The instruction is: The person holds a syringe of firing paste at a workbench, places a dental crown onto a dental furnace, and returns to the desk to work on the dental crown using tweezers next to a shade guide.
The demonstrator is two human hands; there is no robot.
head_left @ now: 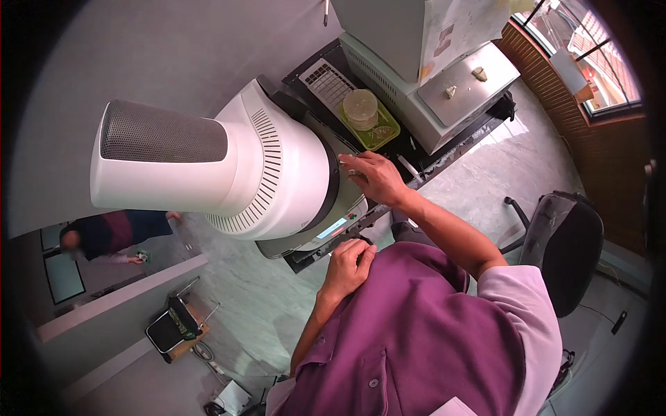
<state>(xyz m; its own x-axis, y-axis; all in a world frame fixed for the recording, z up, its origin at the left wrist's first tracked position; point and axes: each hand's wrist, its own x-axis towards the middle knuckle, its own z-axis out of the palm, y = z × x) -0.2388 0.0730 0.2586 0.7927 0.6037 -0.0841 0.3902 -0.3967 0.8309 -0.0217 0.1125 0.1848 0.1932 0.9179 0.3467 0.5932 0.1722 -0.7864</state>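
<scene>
1. Two hands, one white machine (288,177). Right hand (374,179) is just right of the machine's body, fingers bent; can't tell if the tips are pinching the tiny pale bit there. Left hand (349,267) is just below the machine's base, fingers loosely curled; can't tell if it's gripping anything.
2. The machine's on the black desk (399,163): smooth, rounded shell, one grey perforated mesh panel (163,132), a curved row of slots, one lit display (331,229).
3. Right of the machine: one green tray (378,144) holding clear round plastic (361,107), one pale keyboard (329,82).
4. Farther right of it: two rough pale lumps (479,73) on flat grey metal (472,87).
</scene>
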